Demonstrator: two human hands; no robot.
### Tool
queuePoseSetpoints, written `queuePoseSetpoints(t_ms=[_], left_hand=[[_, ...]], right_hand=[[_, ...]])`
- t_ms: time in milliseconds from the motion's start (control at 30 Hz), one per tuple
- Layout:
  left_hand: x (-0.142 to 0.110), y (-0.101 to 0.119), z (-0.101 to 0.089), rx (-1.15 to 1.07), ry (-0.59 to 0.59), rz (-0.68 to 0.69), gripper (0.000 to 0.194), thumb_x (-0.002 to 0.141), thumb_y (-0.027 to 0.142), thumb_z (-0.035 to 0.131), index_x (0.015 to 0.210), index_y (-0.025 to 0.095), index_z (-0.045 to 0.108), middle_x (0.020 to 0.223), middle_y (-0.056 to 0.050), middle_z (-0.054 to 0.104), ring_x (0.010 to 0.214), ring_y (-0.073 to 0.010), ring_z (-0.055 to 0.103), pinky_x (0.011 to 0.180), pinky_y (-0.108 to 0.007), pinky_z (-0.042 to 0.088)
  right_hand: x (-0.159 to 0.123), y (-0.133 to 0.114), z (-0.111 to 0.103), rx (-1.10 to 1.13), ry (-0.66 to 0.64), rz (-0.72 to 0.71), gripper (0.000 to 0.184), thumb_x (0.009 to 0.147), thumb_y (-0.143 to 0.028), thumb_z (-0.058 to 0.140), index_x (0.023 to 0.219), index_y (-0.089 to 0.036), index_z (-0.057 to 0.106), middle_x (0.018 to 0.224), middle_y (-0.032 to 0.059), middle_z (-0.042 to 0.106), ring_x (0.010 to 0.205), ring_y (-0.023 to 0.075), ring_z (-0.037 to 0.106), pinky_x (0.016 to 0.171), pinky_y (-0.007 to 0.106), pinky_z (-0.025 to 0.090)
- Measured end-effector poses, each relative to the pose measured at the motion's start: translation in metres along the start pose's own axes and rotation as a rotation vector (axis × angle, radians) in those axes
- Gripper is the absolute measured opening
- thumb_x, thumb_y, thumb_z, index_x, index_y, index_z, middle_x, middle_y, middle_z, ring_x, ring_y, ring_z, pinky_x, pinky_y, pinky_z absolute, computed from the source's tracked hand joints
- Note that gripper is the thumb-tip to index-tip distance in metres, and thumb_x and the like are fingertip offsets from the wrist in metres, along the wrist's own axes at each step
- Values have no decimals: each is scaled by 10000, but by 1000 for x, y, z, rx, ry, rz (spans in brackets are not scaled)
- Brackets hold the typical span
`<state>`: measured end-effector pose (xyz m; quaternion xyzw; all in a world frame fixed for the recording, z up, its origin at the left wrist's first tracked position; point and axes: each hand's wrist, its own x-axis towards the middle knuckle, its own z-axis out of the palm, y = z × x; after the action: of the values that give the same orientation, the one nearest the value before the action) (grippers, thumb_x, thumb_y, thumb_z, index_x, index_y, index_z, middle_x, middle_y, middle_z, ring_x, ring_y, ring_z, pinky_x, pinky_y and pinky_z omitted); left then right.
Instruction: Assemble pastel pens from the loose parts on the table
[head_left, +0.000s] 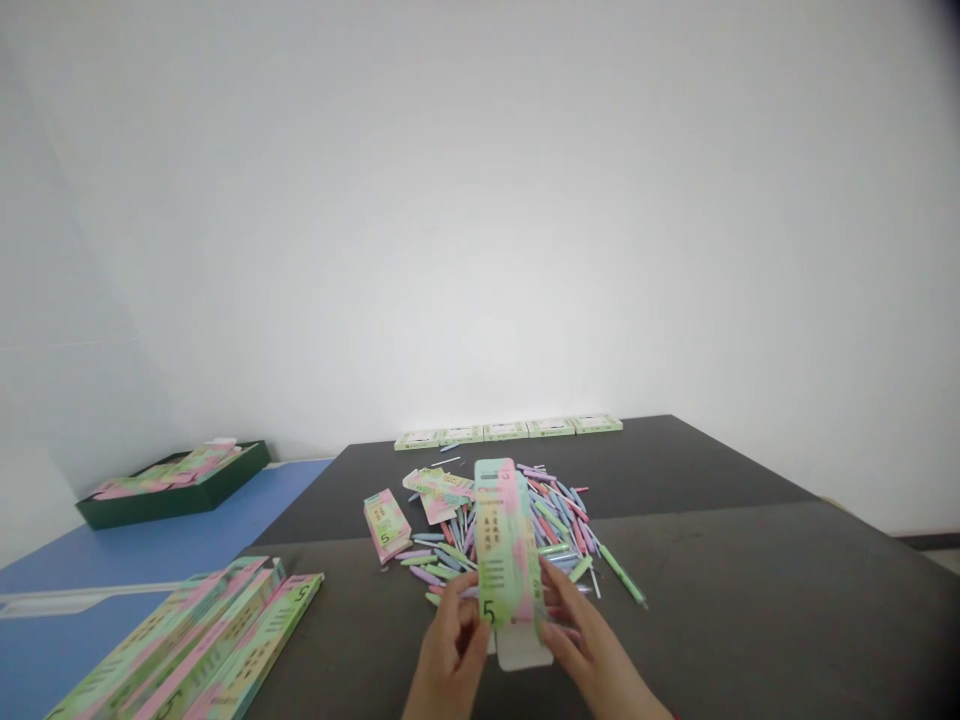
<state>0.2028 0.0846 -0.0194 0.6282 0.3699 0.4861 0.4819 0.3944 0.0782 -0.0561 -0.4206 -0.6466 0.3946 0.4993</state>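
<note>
Between my two hands, over the near part of the dark table, is a pink and green pen box (504,545) marked with a 5, its white end flap hanging open at the bottom. My left hand (452,640) is closed on its left edge near the lower end. On the other side my right hand (581,640) grips the right edge with thumb and fingers. Behind the box spreads a pile of pastel pens (551,515) in green, purple, pink and blue, partly hidden by it. Left of the pile stands another small box (387,524).
Flat pink and green boxes (202,640) lie stacked at the near left. A dark green tray (176,490) holding cartons rests on the blue surface (247,515). Several white-and-green packs (506,431) line the table's far edge by the wall. An unfolded carton (439,485) lies beside the pens.
</note>
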Motion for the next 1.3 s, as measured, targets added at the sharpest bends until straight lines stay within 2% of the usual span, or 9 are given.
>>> queuePoseSetpoints(t_ms=[200, 400, 533, 633, 767, 900, 1033, 1167, 1300], left_hand=[[1, -18, 37, 286, -130, 128, 442, 878, 323, 419, 1289, 177, 349, 1072, -128, 660, 933, -235, 625, 872, -353, 453], [-1, -45, 58, 597, -197, 42, 484, 782, 235, 456, 1248, 111, 498, 1051, -178, 675, 964, -305, 635, 861, -369, 473], [3, -44, 61, 715, -318, 41, 395, 747, 199, 463, 1103, 131, 618, 1008, -161, 689, 975, -309, 624, 875, -377, 467], [28, -28, 52, 736, -358, 82, 351, 766, 191, 464, 1080, 161, 620, 1048, -123, 671, 996, -263, 600, 907, -350, 436], [88, -8, 22, 788, -286, 41, 148, 723, 215, 543, 825, 165, 639, 764, -55, 651, 755, -226, 598, 784, -360, 452], [132, 0, -14, 763, -115, 75, 418, 747, 246, 565, 1141, 131, 485, 1040, -105, 595, 877, -215, 567, 785, -348, 437], [138, 8, -38, 482, 20, 121, 757, 748, 315, 631, 1368, 144, 230, 1315, -175, 430, 1105, -249, 500, 844, -339, 427], [128, 27, -47, 460, -203, 156, 825, 692, 320, 707, 1386, 202, 277, 1364, -133, 421, 1190, -268, 443, 981, -367, 336], [121, 43, -41, 581, -291, 118, 711, 649, 335, 730, 1281, 224, 422, 1194, -68, 557, 1048, -252, 520, 897, -330, 384]], right_hand=[[3, 5, -6, -197, 189, 18, 697, 844, -349, 514, 1438, -172, 194, 1469, 145, 305, 1359, 266, 252, 1088, 434, 254], [1, -2, -3, -359, 181, 53, 943, 630, -176, 634, 1435, -186, 142, 1421, 143, 367, 1320, 284, 325, 1061, 446, 282], [4, -14, 1, -418, 189, 49, 1018, 604, -184, 643, 1446, -207, 70, 1442, 130, 317, 1296, 271, 357, 1021, 403, 344], [32, -26, -4, -518, 227, 39, 954, 640, -247, 638, 1437, -203, 114, 1395, 130, 371, 1217, 273, 446, 955, 380, 406], [104, -40, -22, -810, 94, -86, 686, 677, -253, 613, 1311, -143, 374, 1246, 153, 500, 1163, 283, 466, 965, 389, 365], [154, -43, -35, -858, 29, -143, 584, 639, -235, 641, 1196, -149, 486, 1111, 119, 580, 1028, 273, 546, 888, 369, 398], [150, -31, -35, -854, -12, -188, 602, 626, -218, 645, 1207, -186, 489, 1133, 96, 589, 1039, 260, 547, 888, 356, 392], [127, -17, -38, -802, -71, -227, 678, 606, -207, 651, 1259, -188, 470, 1209, 109, 570, 1133, 279, 493, 958, 387, 351], [111, -13, -50, -712, -150, -205, 676, 619, -210, 632, 1276, -193, 471, 1234, 109, 570, 1102, 283, 521, 950, 397, 366]])
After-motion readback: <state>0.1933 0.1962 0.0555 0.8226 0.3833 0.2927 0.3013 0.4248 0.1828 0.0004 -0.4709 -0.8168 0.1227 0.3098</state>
